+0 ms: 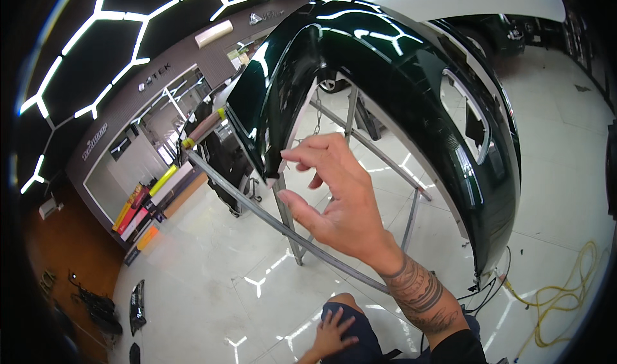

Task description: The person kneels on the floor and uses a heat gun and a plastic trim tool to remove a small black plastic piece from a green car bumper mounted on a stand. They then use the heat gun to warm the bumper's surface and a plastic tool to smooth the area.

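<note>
Pinching at the inner edge of the dark green car bumper [398, 68], the right hand [340, 197] has thumb and forefinger nearly closed on the thin pale lip of film or trim there; whether they actually grip it is not clear. The bumper rests on a metal stand [302, 235], arched high over the glossy white floor [212, 261]. The left hand [331, 335] lies flat and spread on the person's knee. To do this well, the fingers should probably take only the lip and draw it slowly along the curve, sparing the paint. No containers are visible; coloured film rolls [148, 203] lean against the far wall, and a yellow hose [565, 300] lies coiled on the floor.
</note>
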Demonstrator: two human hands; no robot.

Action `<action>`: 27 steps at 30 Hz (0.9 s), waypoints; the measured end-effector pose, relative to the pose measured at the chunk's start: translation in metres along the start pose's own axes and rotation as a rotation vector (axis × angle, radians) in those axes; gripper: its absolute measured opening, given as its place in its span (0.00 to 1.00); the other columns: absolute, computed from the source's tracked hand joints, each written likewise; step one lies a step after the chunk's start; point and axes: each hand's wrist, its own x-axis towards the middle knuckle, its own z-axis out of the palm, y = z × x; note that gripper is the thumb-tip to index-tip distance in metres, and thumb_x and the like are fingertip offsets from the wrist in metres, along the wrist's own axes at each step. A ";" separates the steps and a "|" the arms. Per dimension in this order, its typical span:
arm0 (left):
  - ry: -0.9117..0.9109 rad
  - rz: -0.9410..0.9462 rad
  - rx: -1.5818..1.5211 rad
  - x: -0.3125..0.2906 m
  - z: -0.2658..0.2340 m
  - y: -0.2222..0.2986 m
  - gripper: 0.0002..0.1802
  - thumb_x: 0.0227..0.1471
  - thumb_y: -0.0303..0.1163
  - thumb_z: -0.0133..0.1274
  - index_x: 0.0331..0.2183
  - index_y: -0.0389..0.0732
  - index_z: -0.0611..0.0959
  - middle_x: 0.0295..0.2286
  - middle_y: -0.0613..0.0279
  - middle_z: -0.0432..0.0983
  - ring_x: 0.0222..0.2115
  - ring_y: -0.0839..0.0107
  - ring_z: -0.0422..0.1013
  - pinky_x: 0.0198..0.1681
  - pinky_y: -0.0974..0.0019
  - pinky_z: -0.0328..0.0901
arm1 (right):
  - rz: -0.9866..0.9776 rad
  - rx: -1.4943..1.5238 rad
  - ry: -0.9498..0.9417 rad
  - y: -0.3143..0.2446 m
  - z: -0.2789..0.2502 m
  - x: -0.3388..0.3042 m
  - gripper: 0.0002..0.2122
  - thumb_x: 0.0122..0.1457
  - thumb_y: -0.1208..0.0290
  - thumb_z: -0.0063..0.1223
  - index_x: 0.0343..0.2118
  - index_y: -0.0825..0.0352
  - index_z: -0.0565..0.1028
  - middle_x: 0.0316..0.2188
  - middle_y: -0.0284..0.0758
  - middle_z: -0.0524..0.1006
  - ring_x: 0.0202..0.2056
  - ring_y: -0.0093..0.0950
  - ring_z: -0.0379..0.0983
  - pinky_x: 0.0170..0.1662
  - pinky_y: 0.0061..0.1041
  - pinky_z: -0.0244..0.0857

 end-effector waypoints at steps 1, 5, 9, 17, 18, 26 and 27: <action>0.094 0.013 -0.131 0.011 0.005 -0.027 0.26 0.49 0.59 0.54 0.47 0.58 0.81 0.57 0.55 0.66 0.56 0.47 0.63 0.54 0.41 0.60 | -0.021 -0.016 -0.011 -0.001 0.005 0.001 0.20 0.45 0.81 0.63 0.44 0.65 0.75 0.41 0.37 0.71 0.37 0.25 0.71 0.32 0.20 0.66; 0.426 -0.123 -0.710 0.091 -0.157 -0.045 0.09 0.56 0.28 0.49 0.29 0.35 0.82 0.24 0.60 0.80 0.27 0.73 0.76 0.35 0.67 0.68 | -0.042 -0.052 -0.063 -0.016 0.007 0.008 0.19 0.45 0.82 0.63 0.42 0.65 0.75 0.41 0.36 0.71 0.38 0.26 0.71 0.33 0.20 0.67; 0.590 0.292 -1.376 0.127 -0.308 0.014 0.19 0.59 0.39 0.50 0.42 0.31 0.76 0.30 0.54 0.79 0.32 0.68 0.77 0.37 0.67 0.71 | 0.040 -0.176 -0.115 -0.012 0.005 0.009 0.14 0.45 0.83 0.62 0.37 0.66 0.76 0.40 0.36 0.70 0.38 0.26 0.70 0.34 0.20 0.67; 1.277 0.601 -0.762 0.146 -0.385 0.071 0.25 0.47 0.24 0.58 0.48 0.38 0.73 0.50 0.54 0.65 0.47 0.68 0.68 0.43 0.66 0.69 | 0.009 -0.275 -0.254 -0.025 -0.004 0.026 0.08 0.44 0.83 0.61 0.27 0.68 0.73 0.37 0.35 0.72 0.35 0.26 0.72 0.34 0.21 0.66; 1.278 0.612 -0.682 0.146 -0.386 0.071 0.25 0.46 0.24 0.58 0.48 0.37 0.73 0.50 0.54 0.65 0.47 0.68 0.68 0.44 0.66 0.69 | 0.019 -0.261 -0.273 -0.025 -0.005 0.027 0.08 0.44 0.83 0.61 0.26 0.68 0.72 0.37 0.35 0.72 0.34 0.27 0.72 0.34 0.22 0.67; 1.391 0.516 -0.175 0.131 -0.397 0.078 0.21 0.36 0.20 0.61 0.39 0.37 0.81 0.41 0.54 0.74 0.43 0.57 0.70 0.44 0.61 0.66 | -0.073 -0.317 -0.252 -0.021 -0.005 0.030 0.07 0.43 0.82 0.59 0.24 0.68 0.71 0.33 0.37 0.76 0.33 0.31 0.75 0.35 0.24 0.68; 1.380 0.521 -0.160 0.130 -0.399 0.079 0.20 0.36 0.20 0.61 0.38 0.38 0.82 0.41 0.55 0.74 0.42 0.58 0.70 0.44 0.60 0.66 | -0.074 -0.313 -0.247 -0.021 -0.004 0.030 0.07 0.43 0.82 0.58 0.24 0.69 0.71 0.32 0.37 0.76 0.32 0.31 0.75 0.35 0.24 0.68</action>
